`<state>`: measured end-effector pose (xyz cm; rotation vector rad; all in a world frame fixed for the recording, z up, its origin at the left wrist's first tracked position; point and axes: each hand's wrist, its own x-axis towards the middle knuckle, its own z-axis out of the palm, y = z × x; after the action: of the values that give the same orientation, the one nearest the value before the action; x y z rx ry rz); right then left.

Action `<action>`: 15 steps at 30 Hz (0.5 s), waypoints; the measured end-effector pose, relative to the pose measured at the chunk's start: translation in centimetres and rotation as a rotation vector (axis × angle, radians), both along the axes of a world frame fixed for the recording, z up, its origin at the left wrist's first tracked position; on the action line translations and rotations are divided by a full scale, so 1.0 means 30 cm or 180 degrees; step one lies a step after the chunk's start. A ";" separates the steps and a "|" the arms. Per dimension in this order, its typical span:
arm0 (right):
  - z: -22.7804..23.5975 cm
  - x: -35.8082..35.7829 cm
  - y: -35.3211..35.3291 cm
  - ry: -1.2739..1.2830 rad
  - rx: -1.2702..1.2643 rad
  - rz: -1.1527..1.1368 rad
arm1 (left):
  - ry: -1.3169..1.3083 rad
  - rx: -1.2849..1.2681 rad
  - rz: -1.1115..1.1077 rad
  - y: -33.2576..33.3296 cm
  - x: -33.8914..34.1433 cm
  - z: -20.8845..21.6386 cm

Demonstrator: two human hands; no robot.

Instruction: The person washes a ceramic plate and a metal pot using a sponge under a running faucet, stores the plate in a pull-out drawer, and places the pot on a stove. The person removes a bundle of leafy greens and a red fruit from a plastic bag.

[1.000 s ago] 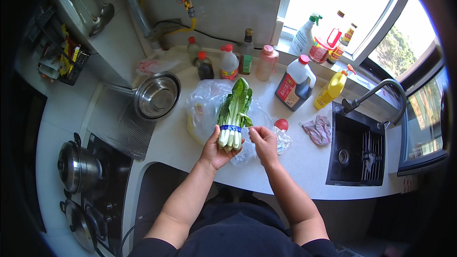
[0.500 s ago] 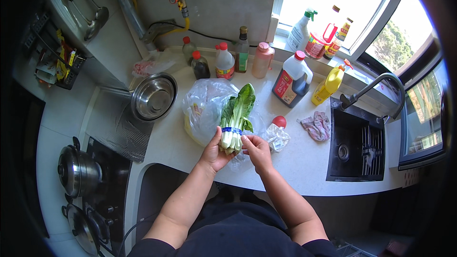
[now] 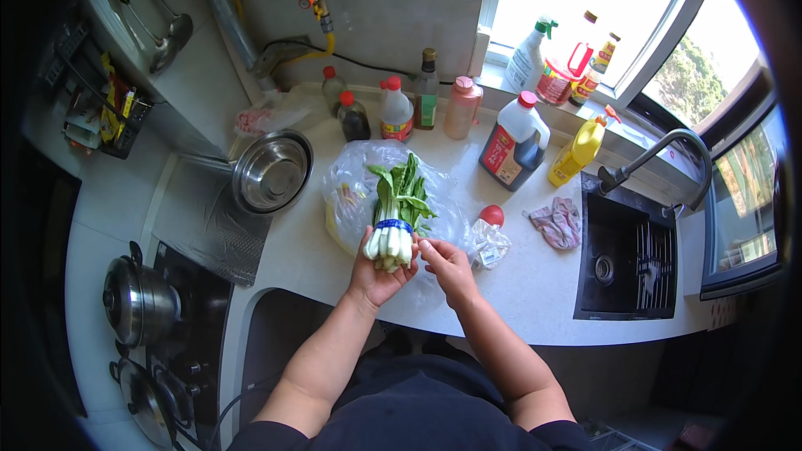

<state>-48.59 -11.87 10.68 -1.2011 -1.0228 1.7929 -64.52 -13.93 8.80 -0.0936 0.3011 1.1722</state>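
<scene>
A bunch of leafy greens (image 3: 393,238) with white stalks and dark green leaves rests in my left hand (image 3: 376,278), whose fingers wrap round it from below. A blue band (image 3: 393,224) circles the stalks, and the leaves point away from me. My right hand (image 3: 448,267) is at the right side of the stalks, thumb and fingertips drawn together by the band. Whether anything is pinched there is too small to make out. Behind and under the greens lies a clear plastic bag (image 3: 347,175) with something pale inside.
Right of the bag are a red round object (image 3: 492,215), a crumpled clear wrapper (image 3: 489,244) and a pinkish cloth (image 3: 557,224). A black sink (image 3: 595,284) is farther right. Bottles, including a large dark-liquid jug (image 3: 511,142), line the back. Metal bowls (image 3: 274,174) stand left, pots (image 3: 125,296) beyond.
The bunch has turned and tipped in my left hand, moving slightly left, with more of its stalk ends showing. My right fingertips now sit a little apart from the stalks' middle.
</scene>
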 end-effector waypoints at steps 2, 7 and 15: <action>0.050 -0.016 0.003 0.0260 -0.0055 0.0167 | 0.0291 0.0005 0.0012 -0.014 0.000 -0.007; 0.032 -0.015 0.005 0.0719 -0.0071 0.0362 | 0.0825 -0.0063 -0.0099 -0.023 0.008 0.011; 0.006 -0.027 0.009 0.0186 0.0412 -0.0490 | 0.2816 -0.0733 -0.0294 -0.004 -0.014 0.023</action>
<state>-49.41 -11.59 10.86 -1.1110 -0.9706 1.6087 -64.93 -14.06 9.48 0.2472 1.2065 1.0266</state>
